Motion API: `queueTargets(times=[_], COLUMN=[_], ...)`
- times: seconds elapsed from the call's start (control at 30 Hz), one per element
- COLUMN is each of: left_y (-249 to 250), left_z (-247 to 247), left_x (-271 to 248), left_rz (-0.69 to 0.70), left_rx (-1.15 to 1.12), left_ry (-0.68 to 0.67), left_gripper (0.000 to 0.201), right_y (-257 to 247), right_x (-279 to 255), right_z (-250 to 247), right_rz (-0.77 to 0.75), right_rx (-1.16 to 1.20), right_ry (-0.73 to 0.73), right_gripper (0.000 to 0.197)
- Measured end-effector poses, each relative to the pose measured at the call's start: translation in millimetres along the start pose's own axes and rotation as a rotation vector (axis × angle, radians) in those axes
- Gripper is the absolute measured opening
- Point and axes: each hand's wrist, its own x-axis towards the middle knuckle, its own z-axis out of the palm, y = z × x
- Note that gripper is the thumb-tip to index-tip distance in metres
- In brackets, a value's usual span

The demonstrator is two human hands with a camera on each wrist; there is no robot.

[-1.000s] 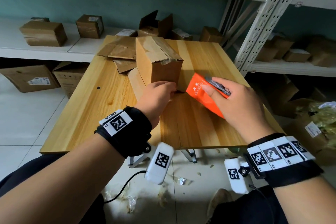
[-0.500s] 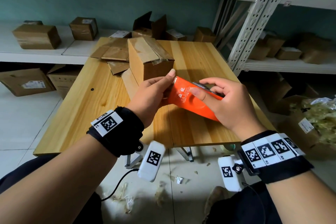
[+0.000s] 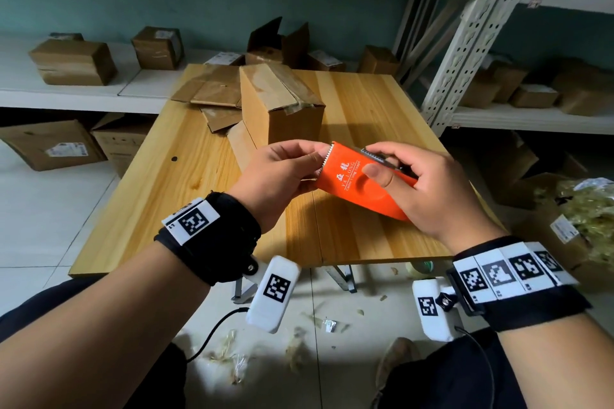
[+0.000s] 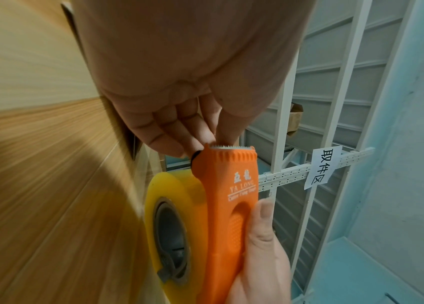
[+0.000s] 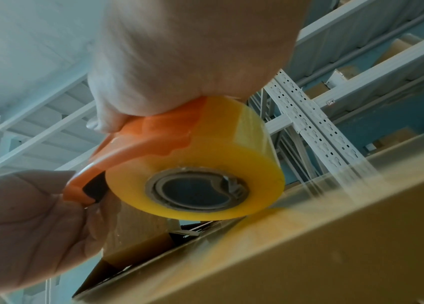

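A: The tape dispenser (image 3: 355, 186)?
B: Held above the near edge of the tabletop (image 3: 166, 192), in front of the cardboard box (image 3: 282, 103).
A: Hands?
B: The right hand (image 3: 428, 196) grips its body, thumb on top; the left hand (image 3: 279, 176) pinches the toothed end.

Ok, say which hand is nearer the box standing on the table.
Left. The left hand is just in front of the box; the right hand, gripping the tape dispenser, is farther right.
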Motion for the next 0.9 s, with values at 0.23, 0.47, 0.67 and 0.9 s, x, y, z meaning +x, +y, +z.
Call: queueTargets(times=[0.23,0.47,0.67,0.9], left_y=[-2.2,-9.2,-5.9,-3.5], left_z=[6.1,13.2,14.4,14.4], left_x=[-8.3,-13.2,-9.3,-7.4], left_rz=[0.057,0.055,0.078,0.076], left_rx=[-0.018,-0.006,-0.047,-0.044], left_ry=[-0.129,-0.12,-0.071,-0.032], left_gripper=[0.017,0.026,0.009,0.007], right_y=[9.7,2.4,-7.8,-15.5], right_x=[5.7,4.4,1.3,1.0], right_z=[-7.9,-5.4,-3.5,2.4], right_rz=[-0.026,0.03,0.024,0.055], right_rx=[-0.045,-0.018,0.0,-0.118], right_ry=[0.044,0.024,-0.231,-0.267], right_gripper=[0.044,0.05,0.102,0.106])
